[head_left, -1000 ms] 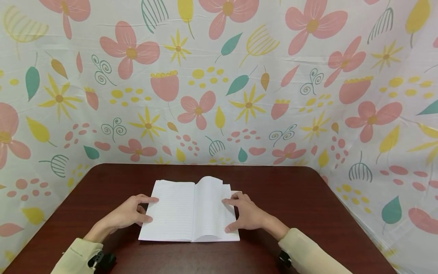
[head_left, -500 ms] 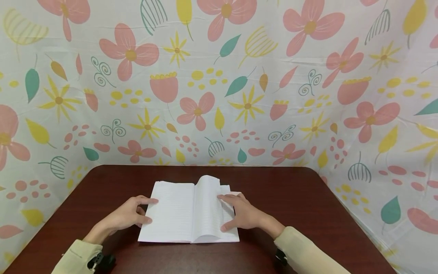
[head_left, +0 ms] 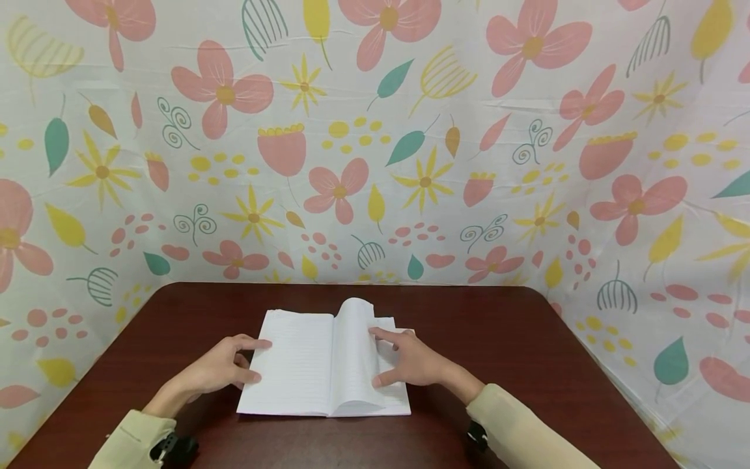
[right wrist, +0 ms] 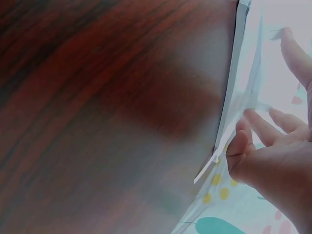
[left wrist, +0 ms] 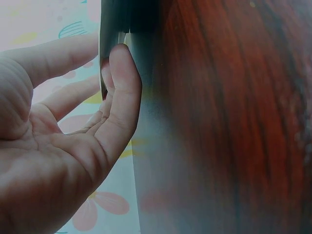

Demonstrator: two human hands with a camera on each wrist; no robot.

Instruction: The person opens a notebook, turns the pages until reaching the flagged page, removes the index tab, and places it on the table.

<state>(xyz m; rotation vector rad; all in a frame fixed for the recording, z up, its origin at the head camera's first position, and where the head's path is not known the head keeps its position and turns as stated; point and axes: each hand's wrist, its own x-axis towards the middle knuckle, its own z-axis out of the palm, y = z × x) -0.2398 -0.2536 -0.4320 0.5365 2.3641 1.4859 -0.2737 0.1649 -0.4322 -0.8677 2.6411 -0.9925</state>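
Lying open on the dark brown table (head_left: 480, 326), the lined notebook (head_left: 295, 365) is placed between both hands. Its left edge is grasped by the left hand (head_left: 215, 365), thumb and index laid on the page, other fingers tucked under. One right-side page (head_left: 355, 358) is arched up toward the left. The right hand (head_left: 418, 362) is spread over the right side, fingers released and extended, index and thumb tips set at the arched page's edge; firm contact cannot be told. Far side is closed off by a flowered sheet (head_left: 375, 140).

Matt paper notebook (head_left: 295, 365), glossy wood-grained table (head_left: 498, 332).
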